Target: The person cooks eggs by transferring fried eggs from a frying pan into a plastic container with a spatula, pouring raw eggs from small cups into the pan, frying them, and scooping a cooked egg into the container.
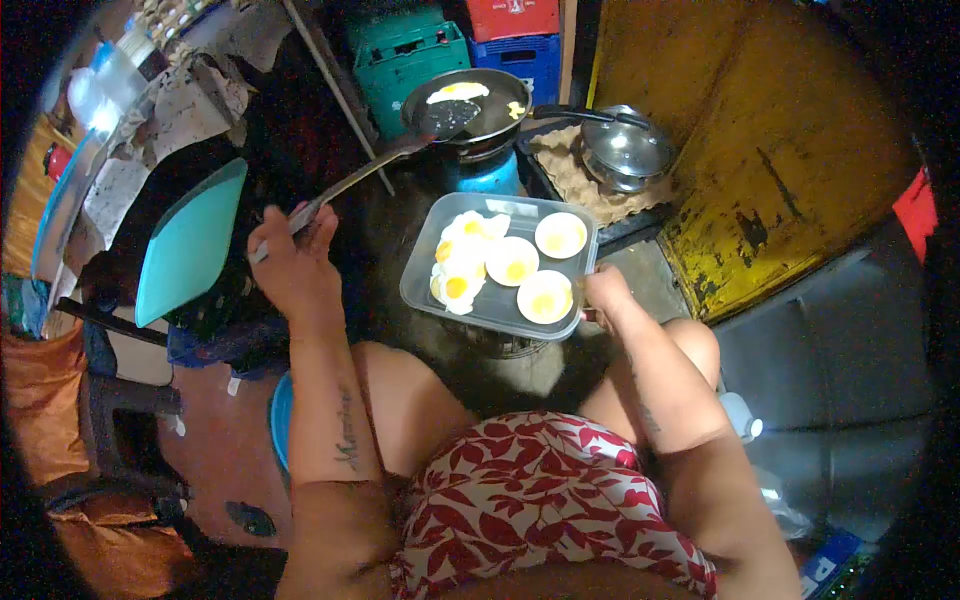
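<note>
Fried eggs (478,240): white, yolks yellow to orange. Plastic tub (418,270) — clear, greyish. Frying pan (500,125): black. Spatula (350,181): grey handle, dark blade. Green crate (415,60), blue crate (512,55), red crate (512,18). Panel (780,150) yellow-brown, blotched dark. Flat plastic piece (195,245) turquoise. Saucepan (625,155) silvery. Garment (540,500) — crimson leaf print on off-white.

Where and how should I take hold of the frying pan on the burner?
Grip the middle of its black handle, I'd suggest, coming from above on the right. The handle juts out from the right side of the frying pan, towards the lidded pot, so keep fingers clear of that. The right hand would first need to leave the plastic container.
</note>
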Demonstrator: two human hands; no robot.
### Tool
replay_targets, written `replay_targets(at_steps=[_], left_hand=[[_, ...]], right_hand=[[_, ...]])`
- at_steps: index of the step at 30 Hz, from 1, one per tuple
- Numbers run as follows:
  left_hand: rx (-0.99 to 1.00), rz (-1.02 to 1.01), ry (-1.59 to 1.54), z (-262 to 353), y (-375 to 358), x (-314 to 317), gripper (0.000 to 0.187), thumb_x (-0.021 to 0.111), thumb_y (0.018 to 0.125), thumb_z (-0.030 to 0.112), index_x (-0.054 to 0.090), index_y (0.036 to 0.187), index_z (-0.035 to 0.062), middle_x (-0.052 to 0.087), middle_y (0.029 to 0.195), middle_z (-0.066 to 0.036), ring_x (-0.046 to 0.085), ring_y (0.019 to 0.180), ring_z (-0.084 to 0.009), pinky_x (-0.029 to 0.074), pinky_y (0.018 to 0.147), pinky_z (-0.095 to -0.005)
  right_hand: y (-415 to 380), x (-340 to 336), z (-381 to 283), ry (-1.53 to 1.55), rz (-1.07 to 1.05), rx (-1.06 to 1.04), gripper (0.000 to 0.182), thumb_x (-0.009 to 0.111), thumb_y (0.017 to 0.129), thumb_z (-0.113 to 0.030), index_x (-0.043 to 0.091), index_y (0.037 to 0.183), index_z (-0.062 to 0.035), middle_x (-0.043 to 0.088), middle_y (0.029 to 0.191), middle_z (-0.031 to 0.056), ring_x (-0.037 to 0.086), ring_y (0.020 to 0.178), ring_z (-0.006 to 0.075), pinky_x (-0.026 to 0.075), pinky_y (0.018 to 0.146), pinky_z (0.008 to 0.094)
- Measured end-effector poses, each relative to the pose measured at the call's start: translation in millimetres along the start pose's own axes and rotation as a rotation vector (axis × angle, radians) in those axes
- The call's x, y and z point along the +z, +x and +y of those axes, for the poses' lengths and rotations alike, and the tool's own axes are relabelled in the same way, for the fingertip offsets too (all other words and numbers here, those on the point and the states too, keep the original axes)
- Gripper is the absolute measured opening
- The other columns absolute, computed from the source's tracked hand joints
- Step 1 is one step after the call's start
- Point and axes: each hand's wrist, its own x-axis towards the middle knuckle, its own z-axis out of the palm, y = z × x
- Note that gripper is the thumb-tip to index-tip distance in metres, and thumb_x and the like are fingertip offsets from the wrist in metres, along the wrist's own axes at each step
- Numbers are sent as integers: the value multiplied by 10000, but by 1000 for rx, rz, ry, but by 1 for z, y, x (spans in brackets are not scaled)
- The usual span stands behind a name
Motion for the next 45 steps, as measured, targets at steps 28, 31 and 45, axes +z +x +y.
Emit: replay_targets(at_steps=[28,31,45], left_hand=[[-284,12,-106,-108,18,118,283,599,930,205,406,980,5,569,890,-160,663,655,-267,586,551,-334],[-302,18,-140,-111,20,112,300,602,927,209,392,989,4,569,885,-161,664,666,-293,588,553,-360],[-326,124,-194,-111,34,92,253,576,940,174,406,1042,17,570,906,-150,663,683,-324,606,587,-372]], right_hand=[[-1,-8,-10,70,-152,36,153,522,793,13,560,939,42,617,790,150,576,525,243,442,344,380],[-3,-9,-14,40,-161,59,159,546,794,0,559,948,36,620,803,139,588,552,234,453,353,372],[-13,-10,-23,42,-139,105,187,571,822,-23,540,1001,20,622,859,130,606,627,224,472,378,354]])
